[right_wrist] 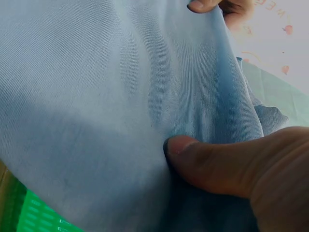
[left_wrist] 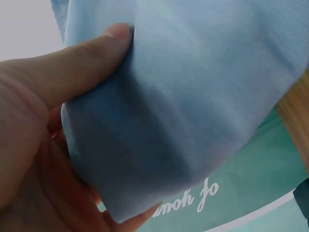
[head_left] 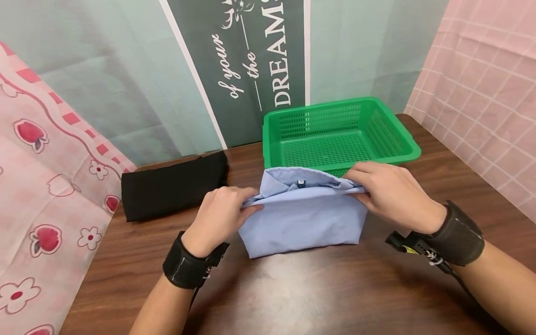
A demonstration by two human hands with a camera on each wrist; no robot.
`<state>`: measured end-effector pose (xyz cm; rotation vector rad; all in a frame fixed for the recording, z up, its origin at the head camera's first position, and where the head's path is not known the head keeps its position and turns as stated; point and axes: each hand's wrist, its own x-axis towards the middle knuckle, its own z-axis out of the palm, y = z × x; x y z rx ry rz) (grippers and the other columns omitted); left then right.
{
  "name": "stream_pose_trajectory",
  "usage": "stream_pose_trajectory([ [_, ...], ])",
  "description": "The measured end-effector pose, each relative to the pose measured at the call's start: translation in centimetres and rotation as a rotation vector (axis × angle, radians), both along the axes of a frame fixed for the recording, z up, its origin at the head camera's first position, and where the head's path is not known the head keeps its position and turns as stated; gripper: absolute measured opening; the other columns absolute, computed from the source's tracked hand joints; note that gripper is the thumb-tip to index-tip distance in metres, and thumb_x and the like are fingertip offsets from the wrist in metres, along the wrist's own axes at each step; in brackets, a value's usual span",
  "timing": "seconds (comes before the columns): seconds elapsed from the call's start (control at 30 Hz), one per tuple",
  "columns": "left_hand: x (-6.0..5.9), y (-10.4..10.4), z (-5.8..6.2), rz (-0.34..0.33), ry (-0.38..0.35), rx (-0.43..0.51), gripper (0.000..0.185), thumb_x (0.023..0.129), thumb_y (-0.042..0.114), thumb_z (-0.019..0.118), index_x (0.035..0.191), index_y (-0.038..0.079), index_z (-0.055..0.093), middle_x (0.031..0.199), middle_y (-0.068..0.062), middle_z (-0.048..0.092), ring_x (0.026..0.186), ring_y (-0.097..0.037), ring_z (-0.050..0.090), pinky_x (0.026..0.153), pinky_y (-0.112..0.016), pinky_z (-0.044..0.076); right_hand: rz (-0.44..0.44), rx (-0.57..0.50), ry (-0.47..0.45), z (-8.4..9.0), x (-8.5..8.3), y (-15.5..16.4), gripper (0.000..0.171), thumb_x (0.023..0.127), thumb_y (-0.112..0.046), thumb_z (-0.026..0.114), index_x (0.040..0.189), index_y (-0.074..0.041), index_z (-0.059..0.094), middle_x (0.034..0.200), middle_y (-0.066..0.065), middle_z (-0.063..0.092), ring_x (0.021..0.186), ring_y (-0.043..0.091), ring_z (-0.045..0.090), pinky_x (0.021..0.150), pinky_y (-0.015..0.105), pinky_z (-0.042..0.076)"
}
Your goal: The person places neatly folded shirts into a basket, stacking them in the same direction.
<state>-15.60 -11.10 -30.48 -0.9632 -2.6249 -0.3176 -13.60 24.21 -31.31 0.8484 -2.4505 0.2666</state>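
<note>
A folded light blue shirt (head_left: 301,221) hangs between my two hands in the head view, its collar and a small dark label showing at the top. My left hand (head_left: 219,214) pinches the upper left corner, thumb in front and fingers behind. At the upper right corner my right hand (head_left: 389,193) grips the cloth the same way. In the left wrist view the thumb presses flat on the shirt (left_wrist: 193,96). The right wrist view shows the other thumb on the shirt (right_wrist: 96,96), with soft creases running up from it.
Behind the shirt stands a green plastic basket (head_left: 335,160) with slotted walls, nothing inside it. A folded black cloth (head_left: 173,188) lies at the back left of the brown wooden table (head_left: 289,298). Printed curtains (head_left: 356,51) hang at the back and sides.
</note>
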Motion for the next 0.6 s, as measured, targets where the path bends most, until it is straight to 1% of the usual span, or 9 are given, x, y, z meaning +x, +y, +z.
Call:
stream_pose_trajectory([
  [0.1, 0.0, -0.1, 0.7, -0.002, 0.002, 0.014, 0.016, 0.088, 0.027, 0.087, 0.100, 0.020, 0.078, 0.074, 0.008, 0.070, 0.061, -0.006, 0.055, 0.053, -0.029, 0.046, 0.005, -0.001, 0.015, 0.4, -0.1, 0.0, 0.033, 0.072, -0.004, 0.091, 0.098, -0.017, 0.075, 0.091, -0.005, 0.068, 0.075, 0.013, 0.063, 0.059, 0.039, 0.053],
  [0.2, -0.2, 0.1, 1.4, -0.011, 0.003, 0.031, 0.016, 0.089, 0.027, 0.087, 0.101, 0.020, 0.079, 0.077, 0.008, 0.073, 0.062, -0.006, 0.057, 0.053, -0.030, 0.047, 0.013, -0.003, 0.033, 1.1, -0.2, 0.3, 0.034, 0.070, -0.003, 0.092, 0.097, -0.017, 0.075, 0.089, -0.005, 0.068, 0.073, 0.010, 0.060, 0.058, 0.037, 0.050],
  [0.37, -0.6, 0.2, 3.1, -0.004, 0.002, 0.047, 0.017, 0.089, 0.027, 0.087, 0.102, 0.019, 0.079, 0.078, 0.006, 0.073, 0.063, -0.010, 0.058, 0.055, -0.032, 0.048, 0.017, 0.004, 0.043, 3.3, -0.6, 0.5, 0.034, 0.071, -0.004, 0.093, 0.096, -0.018, 0.074, 0.088, -0.006, 0.067, 0.071, 0.009, 0.058, 0.056, 0.034, 0.048],
  [0.43, -0.8, 0.2, 4.0, 0.011, -0.014, 0.056, 0.018, 0.089, 0.027, 0.086, 0.104, 0.019, 0.079, 0.079, 0.005, 0.073, 0.064, -0.011, 0.059, 0.056, -0.033, 0.049, -0.002, 0.006, 0.036, 4.3, -0.7, 0.5, 0.033, 0.072, -0.006, 0.093, 0.096, -0.019, 0.074, 0.089, -0.007, 0.068, 0.071, 0.009, 0.058, 0.056, 0.033, 0.048],
  [0.6, -1.4, 0.5, 6.0, 0.058, -0.083, 0.096, 0.018, 0.091, 0.029, 0.085, 0.106, 0.021, 0.080, 0.078, 0.005, 0.071, 0.067, -0.014, 0.059, 0.061, -0.035, 0.048, -0.063, -0.014, 0.006, 6.7, -1.0, 0.5, 0.027, 0.077, -0.011, 0.093, 0.096, -0.021, 0.075, 0.091, -0.010, 0.069, 0.074, 0.009, 0.059, 0.059, 0.034, 0.048],
])
